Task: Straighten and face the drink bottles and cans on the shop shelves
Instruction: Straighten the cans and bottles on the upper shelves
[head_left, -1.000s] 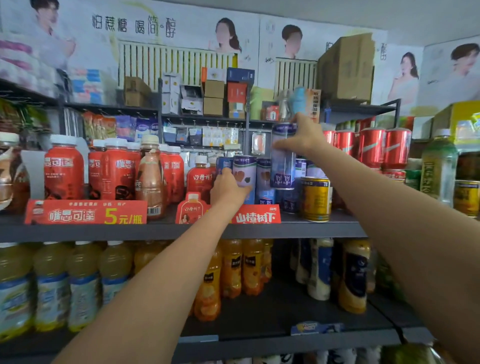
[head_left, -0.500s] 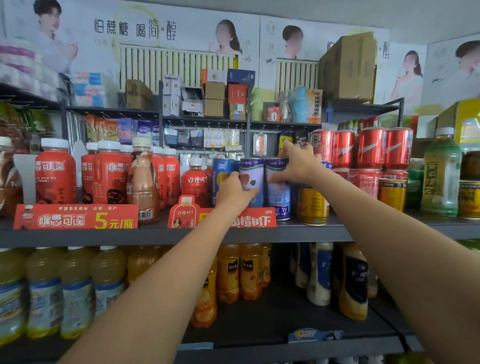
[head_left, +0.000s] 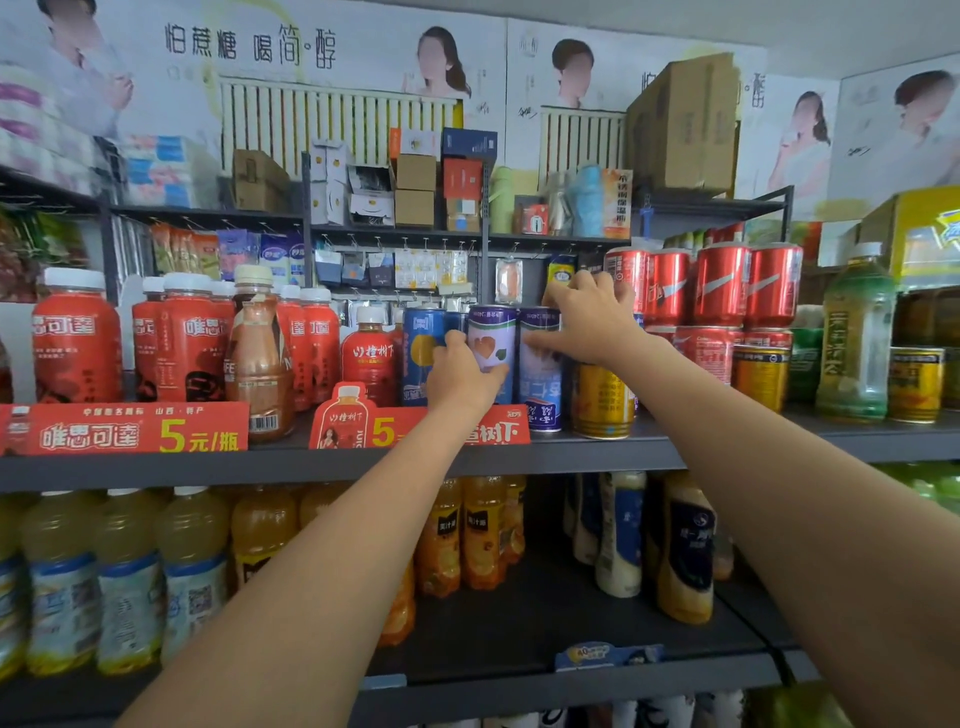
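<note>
While your left hand (head_left: 462, 376) grips the tall purple heart-printed can (head_left: 491, 340) and your right hand's (head_left: 589, 319) fingers clamp its purple neighbour can (head_left: 540, 384) at the grey shelf's (head_left: 597, 452) front edge, other rows await facing.

Your left hand (head_left: 460, 376) covers the lower half of the heart can (head_left: 492, 338). Your right hand (head_left: 587, 317) hides the cans behind it. The bottom shelf's bottles (head_left: 524, 719) are cut off by the lower edge. Poster faces are blurred.
</note>
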